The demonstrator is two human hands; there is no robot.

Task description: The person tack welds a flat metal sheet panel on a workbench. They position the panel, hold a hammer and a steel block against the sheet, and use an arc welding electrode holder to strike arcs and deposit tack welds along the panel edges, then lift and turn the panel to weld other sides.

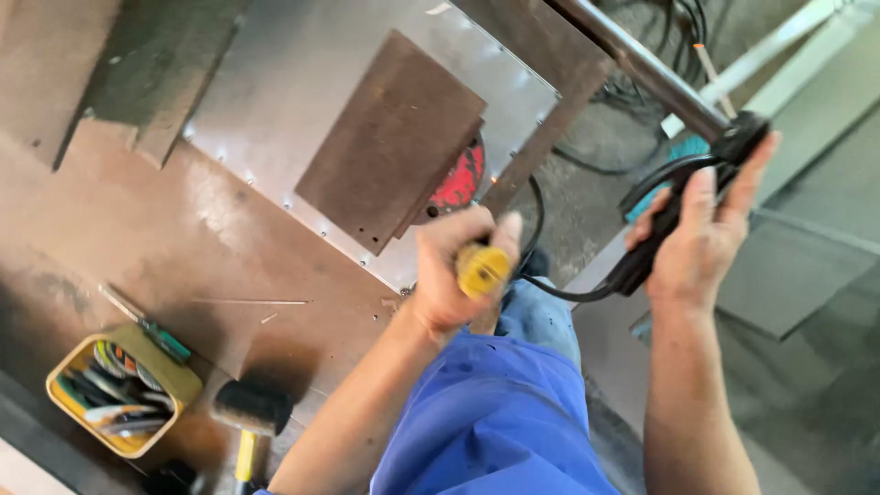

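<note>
My left hand (pixel 449 270) is closed in a fist around a yellow handle (pixel 482 269), whose round end faces the camera. Just beyond it a red disc (pixel 461 179) peeks out from under a brown rectangular plate (pixel 394 137), which lies on a shiny metal sheet (pixel 293 82). My right hand (pixel 701 234) grips a black tool body (pixel 660 229) with a black cable (pixel 559 291) looping off its lower end. The top of that black tool sits against a steel pipe (pixel 642 64) that runs diagonally at the upper right.
A yellow box (pixel 183 376) of grinding discs stands at the lower left of the rusty bench. Beside it are a black-headed mallet (pixel 252 405) and a green-handled screwdriver (pixel 165 341). A thin rod (pixel 247 302) lies nearby. Black cables (pixel 642 18) pile on the floor at the top right.
</note>
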